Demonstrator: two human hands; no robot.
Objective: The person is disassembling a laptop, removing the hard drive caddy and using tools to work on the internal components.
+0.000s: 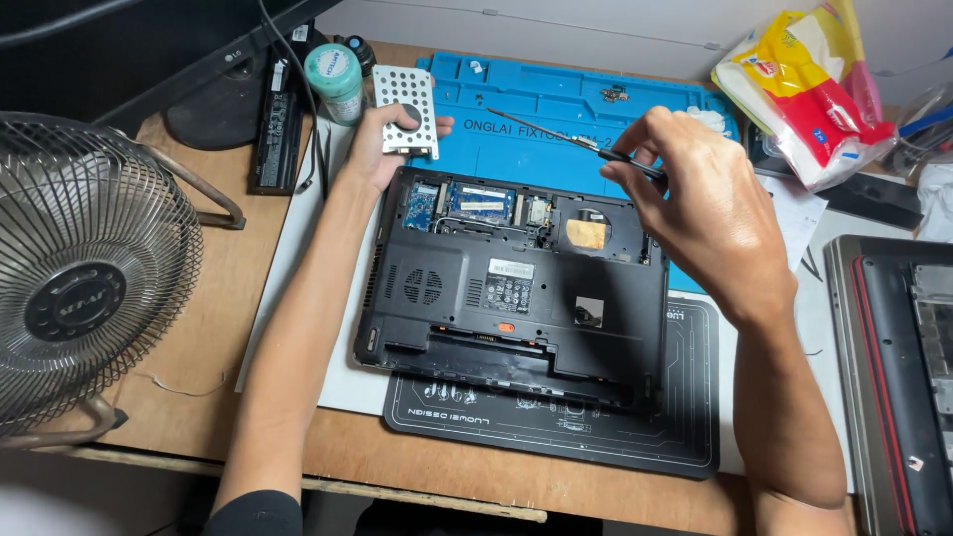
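a black plastic laptop (511,298) lies underside up on a dark printed mat (556,427) and a blue ridged silicone mat (556,109), its upper bays open on bare green boards. the left hand (382,144) grips a perforated metal drive caddy (405,111) just above the open bay, which could slip and scrape those boards. the right hand (705,213) pinches a slim screwdriver (576,141), possibly with a loose screw at the tip, though it's too small to tell.

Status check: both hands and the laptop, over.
Left hand holds perforated silver metal drive bracket. Right hand grips thin black screwdriver. Black laptop upside down, bay cover off, circuit boards exposed. Nothing between hands and laptop.
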